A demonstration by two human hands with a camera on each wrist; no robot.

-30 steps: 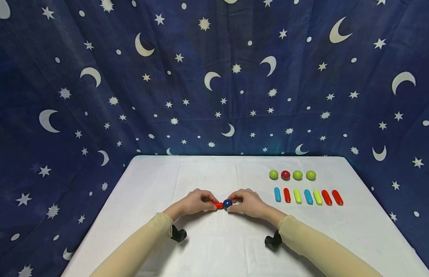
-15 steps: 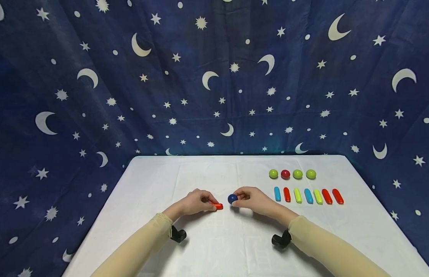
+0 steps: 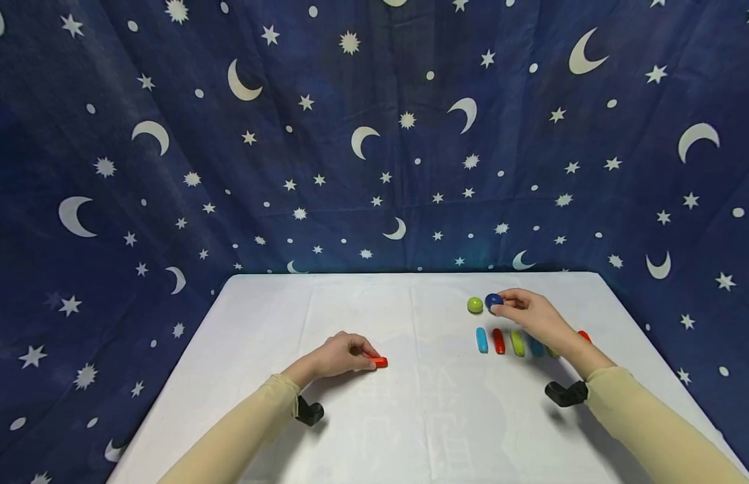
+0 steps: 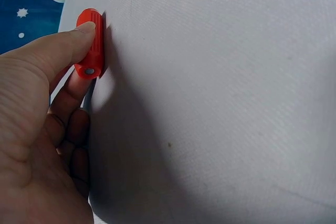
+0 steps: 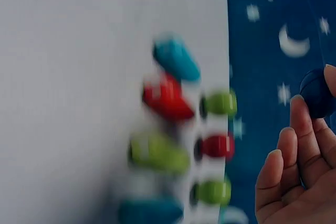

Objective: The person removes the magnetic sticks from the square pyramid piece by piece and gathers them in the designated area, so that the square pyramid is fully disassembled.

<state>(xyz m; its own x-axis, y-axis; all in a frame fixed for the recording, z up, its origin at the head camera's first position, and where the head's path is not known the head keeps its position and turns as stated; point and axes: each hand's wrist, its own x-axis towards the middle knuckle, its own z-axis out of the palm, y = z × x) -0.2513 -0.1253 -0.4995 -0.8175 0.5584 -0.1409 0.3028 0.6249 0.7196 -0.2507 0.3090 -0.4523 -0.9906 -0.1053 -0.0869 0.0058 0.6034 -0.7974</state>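
Observation:
In the head view, my left hand (image 3: 341,353) pinches a short red magnetic stick (image 3: 381,362) low at the middle of the table. The left wrist view shows its ridged plastic body (image 4: 98,40), a metal dot in the near end, and the thumb on top. Over at the right, my right hand (image 3: 534,319) holds a dark blue ball (image 3: 493,300) between thumb and fingers. That ball overlaps the row of balls in the head view, beside a green ball (image 3: 475,305). The right wrist view, partly blurred, has the blue ball (image 5: 314,95) at its right edge.
Below the right hand lies a row of sticks, among them a light blue stick (image 3: 482,340), a red stick (image 3: 498,341) and a yellow-green stick (image 3: 517,343). A red ball (image 5: 216,146) sits between two green balls. Starry dark blue cloth (image 3: 326,134) hangs behind the white table (image 3: 350,430).
My right hand has drawn the blue ball off the red stick's end and carried it right and back to the ball row. The left hand has stayed put with the stick.

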